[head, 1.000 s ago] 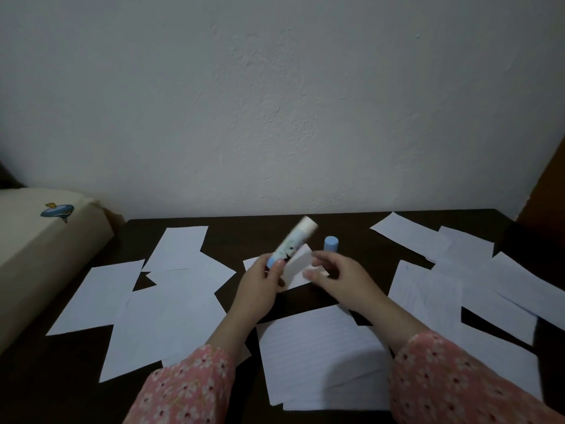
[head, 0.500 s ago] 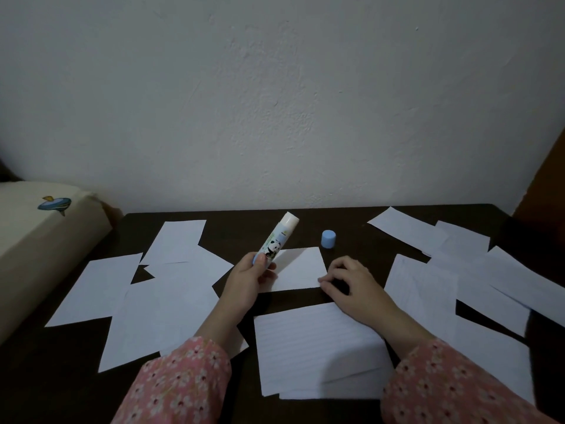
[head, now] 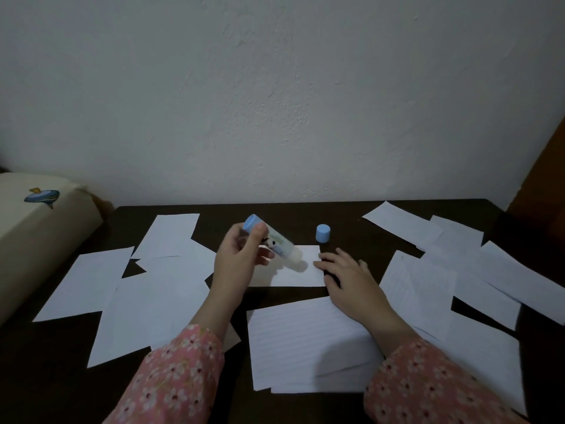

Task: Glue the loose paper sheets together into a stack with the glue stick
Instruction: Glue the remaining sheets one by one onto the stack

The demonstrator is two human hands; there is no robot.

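Note:
My left hand (head: 237, 261) grips an uncapped glue stick (head: 272, 240), white with a blue base, tilted so its glue end touches a small white sheet (head: 301, 270) at the table's middle. My right hand (head: 348, 280) lies flat with its fingertips on that sheet's right edge. The blue cap (head: 323, 233) stands upright on the dark table just behind the sheet. A stack of lined sheets (head: 302, 344) lies close to me, between my forearms.
Several loose white sheets lie scattered at the left (head: 159, 289) and at the right (head: 452, 270) of the dark table (head: 275, 211). A cream cushion with a whale print (head: 36, 221) borders the left edge. A white wall rises behind the table.
My left hand has flipped the glue stick over, from pointing up and away to glue end down on the small sheet. My right hand stays pressed on the sheet's right edge.

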